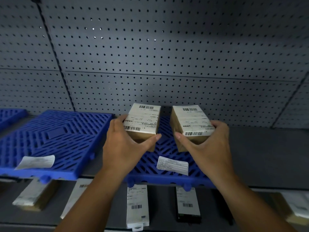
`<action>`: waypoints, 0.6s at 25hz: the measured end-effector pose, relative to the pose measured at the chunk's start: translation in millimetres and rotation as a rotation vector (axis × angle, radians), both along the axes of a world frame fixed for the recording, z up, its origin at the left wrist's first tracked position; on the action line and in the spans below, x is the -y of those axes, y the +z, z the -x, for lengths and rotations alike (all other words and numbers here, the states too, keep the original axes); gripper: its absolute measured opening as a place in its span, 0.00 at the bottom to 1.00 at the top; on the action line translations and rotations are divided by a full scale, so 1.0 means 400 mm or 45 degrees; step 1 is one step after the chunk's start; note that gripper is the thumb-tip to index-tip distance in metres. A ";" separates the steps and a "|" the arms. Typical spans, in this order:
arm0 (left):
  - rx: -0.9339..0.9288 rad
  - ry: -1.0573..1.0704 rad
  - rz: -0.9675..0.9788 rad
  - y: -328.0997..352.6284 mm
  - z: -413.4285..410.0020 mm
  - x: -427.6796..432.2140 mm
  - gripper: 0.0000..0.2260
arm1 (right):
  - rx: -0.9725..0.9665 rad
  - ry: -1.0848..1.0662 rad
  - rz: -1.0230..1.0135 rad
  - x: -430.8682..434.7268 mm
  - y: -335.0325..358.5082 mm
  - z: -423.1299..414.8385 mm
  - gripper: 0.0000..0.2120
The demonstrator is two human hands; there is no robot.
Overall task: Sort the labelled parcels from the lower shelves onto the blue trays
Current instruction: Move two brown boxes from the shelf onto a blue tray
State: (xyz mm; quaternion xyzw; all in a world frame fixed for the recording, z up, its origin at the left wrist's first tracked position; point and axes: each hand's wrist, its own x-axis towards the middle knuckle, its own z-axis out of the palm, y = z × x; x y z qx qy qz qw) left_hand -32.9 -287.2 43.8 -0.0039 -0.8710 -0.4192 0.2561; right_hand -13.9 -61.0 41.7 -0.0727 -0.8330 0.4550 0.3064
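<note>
Holding one parcel in each hand, the person is working over the middle blue tray [150, 166] on the upper shelf, as the head view is showing it. The left hand [123, 146] is gripping the left parcel [142, 118], with the thumb along its near right edge and the fingers wrapping its left side. The right hand [209, 144] is gripping the right parcel [192, 119] in a mirrored hold. Both parcels are sitting side by side but apart, directly above the far half of the tray, their long axes running away from the person toward the grey pegboard wall [150, 47]. The tray is lying straight beneath both hands, so neither hand is nearer. Whether the parcels are already resting on it or hovering just above is hidden by the hands. Each parcel is looking like a small brown cardboard box with a white barcoded label covering its top face, tilting slightly toward the camera. A white paper slip [173, 165] is lying on the tray's near part, between the wrists. A second blue tray [58, 131] is sitting to the left, carrying its own slip [36, 161]. On the lower shelf more labelled parcels are waiting, among them a long white one [137, 206] and a dark one [188, 205].
</note>
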 end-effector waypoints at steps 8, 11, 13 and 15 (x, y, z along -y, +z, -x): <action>0.074 0.048 0.056 -0.027 0.006 -0.017 0.52 | 0.071 -0.011 -0.078 0.016 -0.028 0.013 0.46; 0.063 0.057 0.068 -0.034 0.006 -0.021 0.52 | 0.069 -0.033 -0.088 0.021 -0.035 0.017 0.47; 0.071 0.051 0.066 -0.035 0.006 -0.020 0.53 | 0.072 -0.037 -0.074 0.022 -0.035 0.019 0.48; 0.103 0.036 0.078 -0.032 0.006 -0.018 0.55 | 0.097 -0.038 -0.062 0.025 -0.034 0.018 0.49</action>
